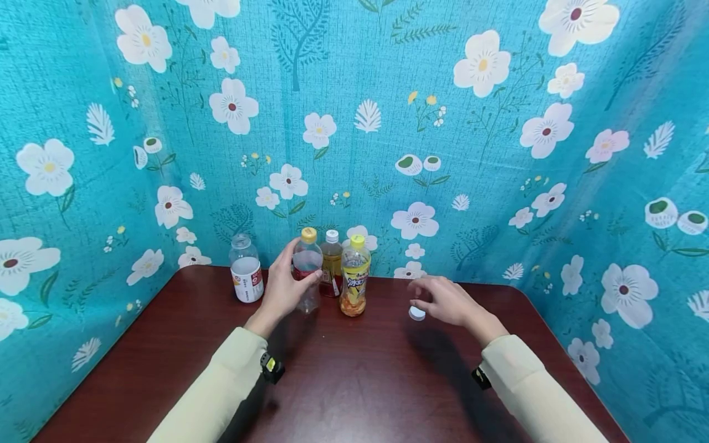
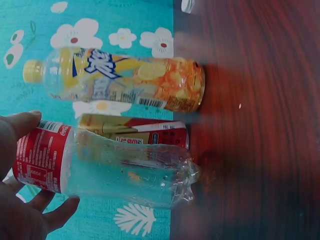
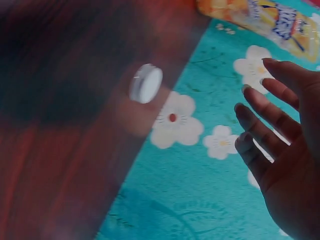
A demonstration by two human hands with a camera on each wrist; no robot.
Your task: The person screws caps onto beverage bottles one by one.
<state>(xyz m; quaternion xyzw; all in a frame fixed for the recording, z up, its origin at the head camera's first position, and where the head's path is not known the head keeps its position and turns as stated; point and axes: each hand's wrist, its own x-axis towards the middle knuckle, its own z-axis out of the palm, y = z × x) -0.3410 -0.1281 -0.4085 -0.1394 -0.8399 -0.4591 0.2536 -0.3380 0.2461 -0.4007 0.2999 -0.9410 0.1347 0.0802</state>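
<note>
My left hand [image 1: 281, 288] grips a clear plastic cola bottle [image 2: 125, 172] round its red label, thumb on one side and fingers on the other. An orange-yellow cap [image 1: 308, 234] tops this upright bottle. Over a round white cap [image 1: 417, 314] on the table hovers my right hand [image 1: 447, 301], its fingers loosely bent and holding nothing. In the right wrist view a gap shows between that hand [image 3: 285, 135] and the white cap [image 3: 146, 84]. Just right of the cola bottle stands a yellow-labelled drink bottle [image 1: 355, 277] with orange fruit pictures.
Behind the cola bottle is a white-capped bottle [image 1: 332, 261] with a gold and red label. A capless wide-mouthed bottle [image 1: 246, 280] with a white label stands at the left. The dark red table [image 1: 354, 381] meets a flowered turquoise curtain [image 1: 354, 172] at the back and sides.
</note>
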